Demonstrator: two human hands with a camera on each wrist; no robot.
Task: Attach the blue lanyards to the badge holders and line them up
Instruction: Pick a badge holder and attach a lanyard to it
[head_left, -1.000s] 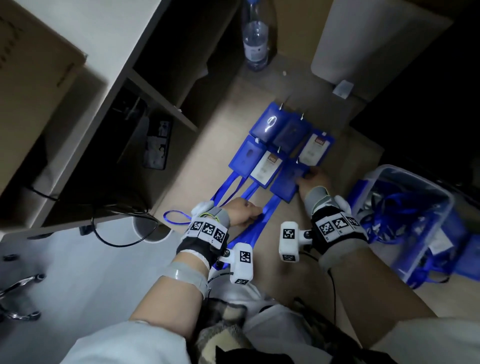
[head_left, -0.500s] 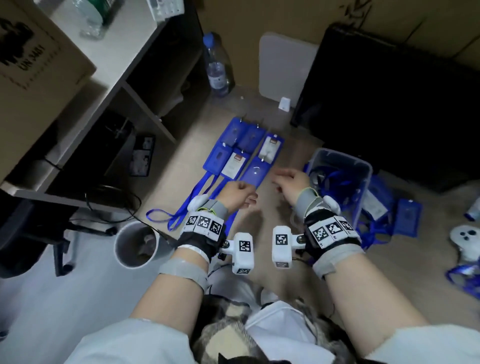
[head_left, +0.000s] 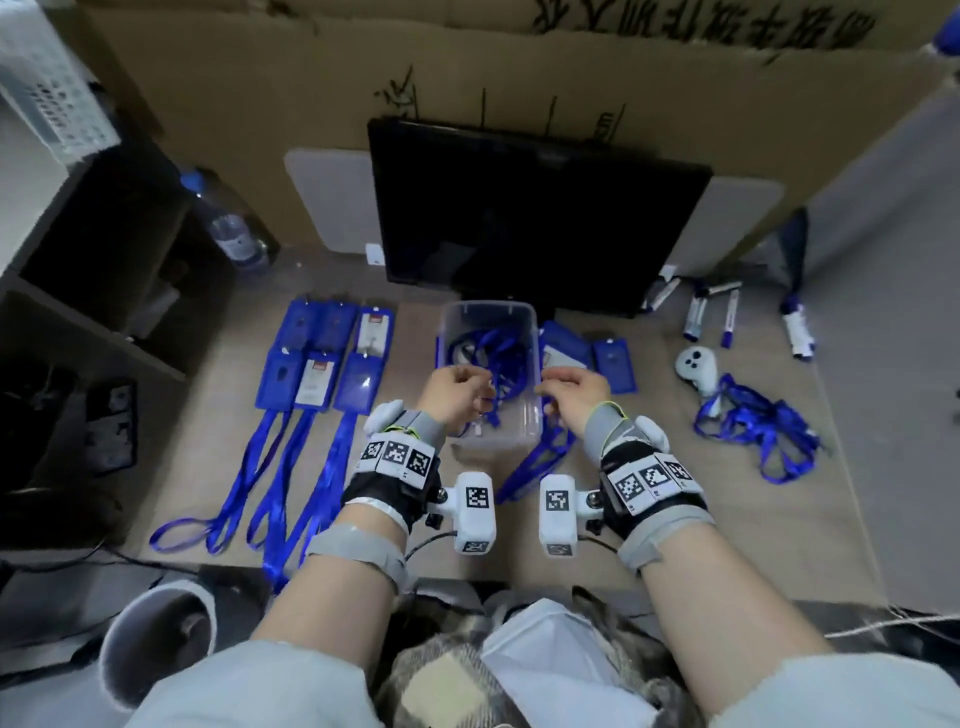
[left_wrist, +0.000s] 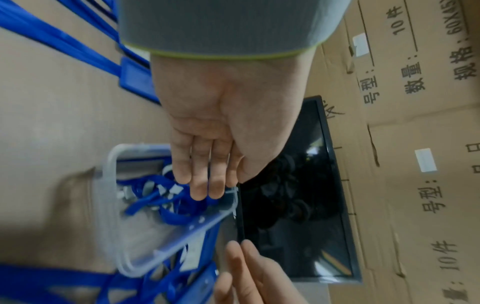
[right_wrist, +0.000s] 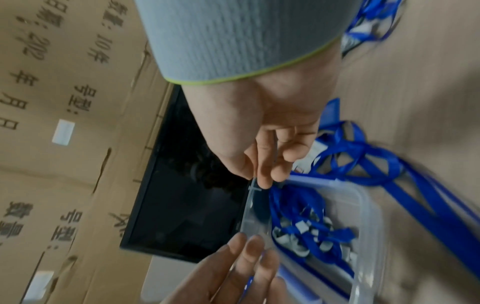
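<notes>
A clear plastic bin (head_left: 493, 441) stands mid-table with tangled blue lanyards (head_left: 501, 353) inside. My left hand (head_left: 480, 387) hovers over its left side, fingers fairly straight and holding nothing, as the left wrist view shows (left_wrist: 207, 191). My right hand (head_left: 545, 389) hovers over the bin's right rim with loosely curled fingers (right_wrist: 262, 181) and nothing in them. Several blue badge holders (head_left: 327, 358) lie in two rows to the left, their lanyards (head_left: 291, 467) trailing toward me. Two loose badge holders (head_left: 613, 364) lie right of the bin.
A black monitor (head_left: 535, 223) stands behind the bin against cardboard boxes (head_left: 519, 78). A water bottle (head_left: 228, 228) is at back left. At right lie a lanyard pile (head_left: 753, 426), a white controller (head_left: 696, 364) and markers (head_left: 711, 312). A cup (head_left: 156, 639) sits at lower left.
Both hands left the lined-up badge holders and moved right to hover over the bin. The head view swung from the rows to the bin and monitor.
</notes>
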